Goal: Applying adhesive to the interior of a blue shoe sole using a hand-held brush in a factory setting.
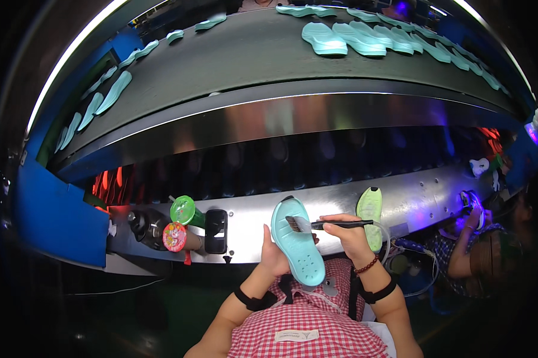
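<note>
A light-blue shoe sole (307, 262) is held up in front of my apron, tilted with its holed end toward me. My left hand (275, 253) grips it by its left edge, the thumb pointing up along the side. In my right hand (349, 235) is a black-handled brush (340, 224) with a tube at its back end. Its bristles rest on the upper part of the sole's inner face. A lime-green sole (370, 209) lies on the metal ledge (251, 206) just beyond my right hand.
On the ledge to the left stand a dark bottle (146, 228), a green-lidded cup (183, 210), a red-topped container (174, 237) and a black phone (216, 231). Beyond runs a conveyor belt (233, 65) carrying several blue soles (325, 39). A co-worker's hand (475, 216) works at the right.
</note>
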### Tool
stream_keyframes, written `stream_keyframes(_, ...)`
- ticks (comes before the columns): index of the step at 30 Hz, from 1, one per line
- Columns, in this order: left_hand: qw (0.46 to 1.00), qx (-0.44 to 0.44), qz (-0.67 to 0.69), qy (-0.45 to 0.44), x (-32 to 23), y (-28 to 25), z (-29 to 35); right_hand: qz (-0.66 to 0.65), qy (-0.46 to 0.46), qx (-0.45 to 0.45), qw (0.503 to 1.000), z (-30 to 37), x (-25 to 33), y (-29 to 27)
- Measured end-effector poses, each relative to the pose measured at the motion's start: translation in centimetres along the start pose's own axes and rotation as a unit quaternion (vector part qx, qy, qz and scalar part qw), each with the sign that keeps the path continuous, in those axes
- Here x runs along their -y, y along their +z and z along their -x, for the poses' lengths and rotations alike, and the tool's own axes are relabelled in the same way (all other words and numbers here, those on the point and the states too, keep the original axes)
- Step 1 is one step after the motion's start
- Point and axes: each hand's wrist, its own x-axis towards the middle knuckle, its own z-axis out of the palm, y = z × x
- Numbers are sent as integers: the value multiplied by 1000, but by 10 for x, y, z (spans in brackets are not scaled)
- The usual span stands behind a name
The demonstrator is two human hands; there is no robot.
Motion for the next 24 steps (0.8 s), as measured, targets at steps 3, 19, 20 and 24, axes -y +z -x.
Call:
stream_keyframes(3,999,22,30,6,0,10,-2,30,1,1,1000,-11,1,10)
stream_keyframes(19,980,-106,-96,140,-28,14,-3,412,-191,287,843,20,34,26)
stream_keyframes(20,984,-90,-91,126,-30,17,1,372,-159,279,871,23,40,24)
stream_keyframes(24,991,-111,-44,61,-16,32,1,235,-104,145,956,16,56,26)
